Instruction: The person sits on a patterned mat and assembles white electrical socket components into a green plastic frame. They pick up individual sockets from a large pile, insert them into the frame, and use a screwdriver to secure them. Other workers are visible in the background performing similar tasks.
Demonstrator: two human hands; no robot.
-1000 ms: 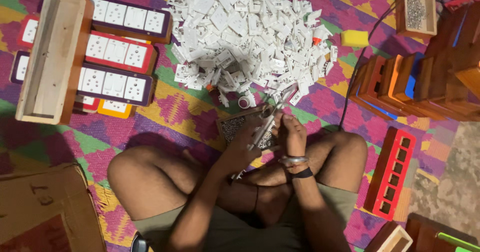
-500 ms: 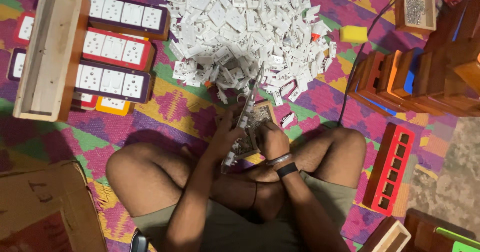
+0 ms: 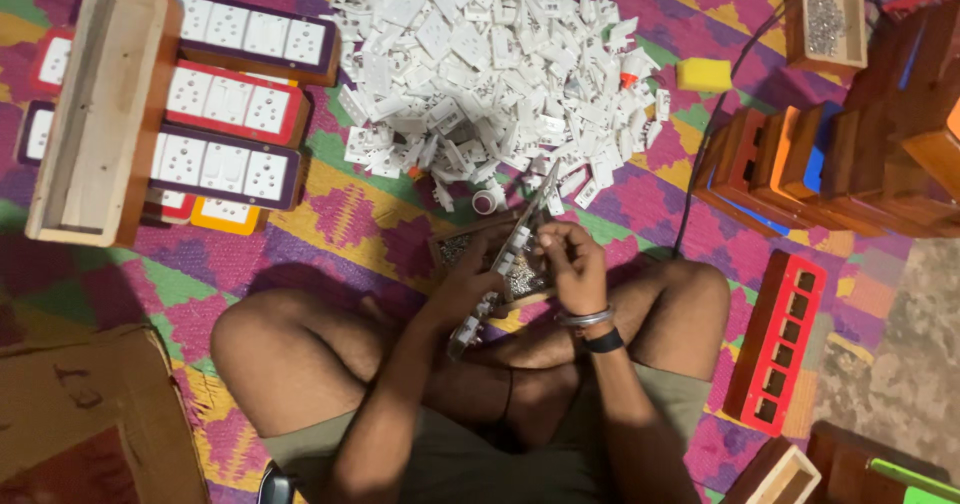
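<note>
Two hands meet over the lap. Left hand (image 3: pixel 462 282) closed around the lower part of a long switch strip (image 3: pixel 500 259), which runs tilted from about 7 o'clock up to 1 o'clock. Right hand (image 3: pixel 572 264) pinched narrow at the strip's middle, fingertips on a small white part there; what exactly is pinched is too small to tell.

Strip sits above a small box of screws (image 3: pixel 520 282), resting on the mat between the knees.

At 12 o'clock: large heap of white switch parts (image 3: pixel 490 54), its near edge just beyond the strip's upper tip. A small white ring (image 3: pixel 485 201) lies loose at the heap's foot.

At 10 o'clock: finished switch boards (image 3: pixel 225 99) in red and purple frames, with a long wooden tray (image 3: pixel 95 114) laid across them. At 3 o'clock: red frame with slots (image 3: pixel 775 339) beside the right knee. At 1–2 o'clock: stacked wooden frames (image 3: pixel 830 164) and a second small box of screws (image 3: pixel 825 19).

Risks, as judged:
- Strip held only at its lower part; pressure from the right hand could lever it and twist it out of the grip.
- The pinched part could slip and drop into the screw box or onto the patterned mat (image 3: pixel 340 214), where white bits are easy to lose.
- The upper tip could catch the heap's edge and scatter parts.
- A knee shift could tip the screw box.
</note>
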